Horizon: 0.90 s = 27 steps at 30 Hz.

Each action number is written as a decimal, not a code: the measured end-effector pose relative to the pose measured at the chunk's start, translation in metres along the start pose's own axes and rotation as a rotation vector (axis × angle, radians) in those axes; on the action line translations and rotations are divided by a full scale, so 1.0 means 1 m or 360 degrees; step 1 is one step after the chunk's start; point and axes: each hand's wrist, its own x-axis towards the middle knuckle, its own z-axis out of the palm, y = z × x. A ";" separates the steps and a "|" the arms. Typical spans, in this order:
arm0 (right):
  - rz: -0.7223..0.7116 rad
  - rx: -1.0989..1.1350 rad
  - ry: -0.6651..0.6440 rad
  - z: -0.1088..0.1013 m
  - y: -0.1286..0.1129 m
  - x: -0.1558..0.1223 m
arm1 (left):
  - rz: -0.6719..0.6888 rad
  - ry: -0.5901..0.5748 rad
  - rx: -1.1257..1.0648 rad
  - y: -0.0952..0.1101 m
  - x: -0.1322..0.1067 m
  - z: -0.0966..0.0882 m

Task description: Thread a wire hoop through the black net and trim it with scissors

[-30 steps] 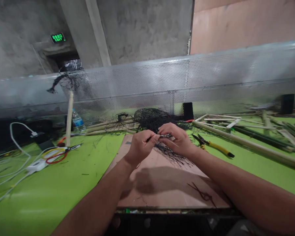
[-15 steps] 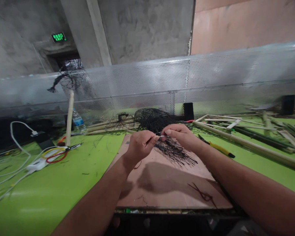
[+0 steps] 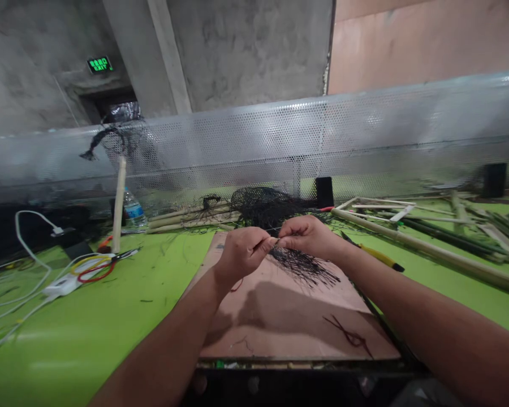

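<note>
My left hand [image 3: 242, 252] and my right hand [image 3: 310, 236] meet above a brown board [image 3: 280, 316], fingertips pinched together on a thin strand at the upper end of a bundle of black fibres [image 3: 303, 266]. The bundle fans out down and to the right over the board. Both hands are closed in a pinch. Behind them lies a heap of black netting [image 3: 265, 204].
Yellow-handled pliers [image 3: 377, 257] lie right of my right wrist. Bamboo sticks [image 3: 419, 240] and a white frame sit at the right. White cables [image 3: 29, 271], red and yellow wire loops [image 3: 91, 268], an upright stick [image 3: 119, 203] and a water bottle [image 3: 133, 210] stand at the left. A perforated metal panel [image 3: 365, 141] closes the back.
My right hand has drawn closer to the left, its fingertips now meeting the left's. The fibre bundle has shifted slightly with them.
</note>
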 end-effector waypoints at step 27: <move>-0.0156 -0.0422 0.0288 0.006 0.016 0.001 | -0.0278 0.0161 -0.0169 0.000 0.001 0.002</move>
